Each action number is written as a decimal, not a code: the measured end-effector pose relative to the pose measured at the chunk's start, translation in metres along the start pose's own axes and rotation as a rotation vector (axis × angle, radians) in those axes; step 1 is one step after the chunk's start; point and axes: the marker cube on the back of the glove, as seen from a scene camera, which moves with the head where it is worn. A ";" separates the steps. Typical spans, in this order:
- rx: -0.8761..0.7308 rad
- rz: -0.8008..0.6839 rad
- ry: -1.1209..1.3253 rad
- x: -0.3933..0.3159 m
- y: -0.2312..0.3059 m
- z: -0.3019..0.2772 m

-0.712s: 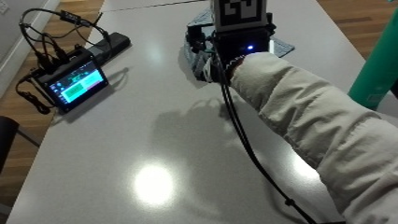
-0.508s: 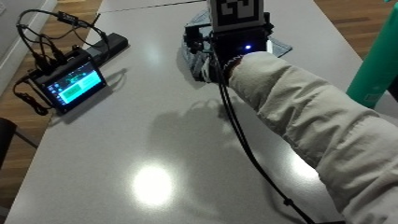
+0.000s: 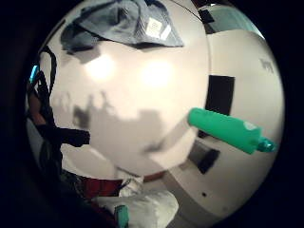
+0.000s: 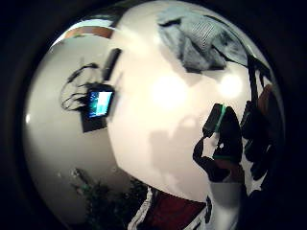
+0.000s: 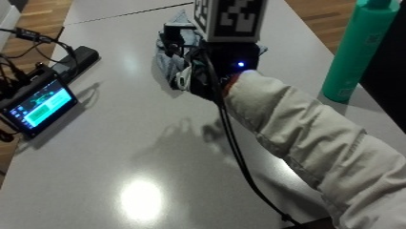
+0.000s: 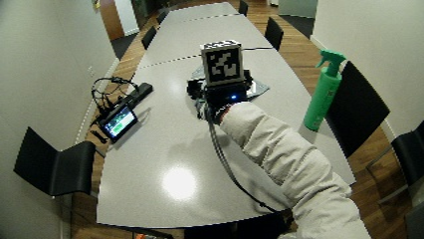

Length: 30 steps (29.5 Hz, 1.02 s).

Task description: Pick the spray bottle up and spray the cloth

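Your gloved right hand (image 5: 209, 78) hangs over the grey table (image 5: 126, 143), just at the near edge of the crumpled blue-grey cloth (image 5: 170, 62); from the outside view the glove hides most of that cloth, and you cannot tell there how your fingers stand; the thumb-side palm view fills that gap, showing your dark fingers (image 4: 230, 139) loosely bent with nothing between them and their shadow on the bare tabletop; the little-finger palm view gives you the cloth (image 3: 124, 21) whole, lying on the table with a pale label on it, and the green spray bottle (image 3: 230, 130) well apart from it; only the wide outside view shows that bottle (image 6: 323, 92) complete, upright near the table's right edge with its trigger head on top, untouched; the closer outside view cuts it off at the neck (image 5: 358, 47); a small lit screen (image 5: 39, 106) with cables stands at the left side of the table, well away from your hand; against the earlier frames your arm sits in much the same reach over the cloth, and bottle, cloth and screen lie where they were
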 end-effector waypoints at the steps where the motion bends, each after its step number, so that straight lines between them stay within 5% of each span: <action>1: 0.024 -0.033 -0.045 -0.006 0.006 -0.001; 10: 0.370 -0.477 -1.035 0.019 0.131 -0.030; 19: 1.073 -0.045 -1.144 0.175 0.136 -0.010; 22: 1.010 0.077 -1.171 0.198 0.113 0.001; 30: 0.891 0.093 -1.222 0.241 0.076 0.028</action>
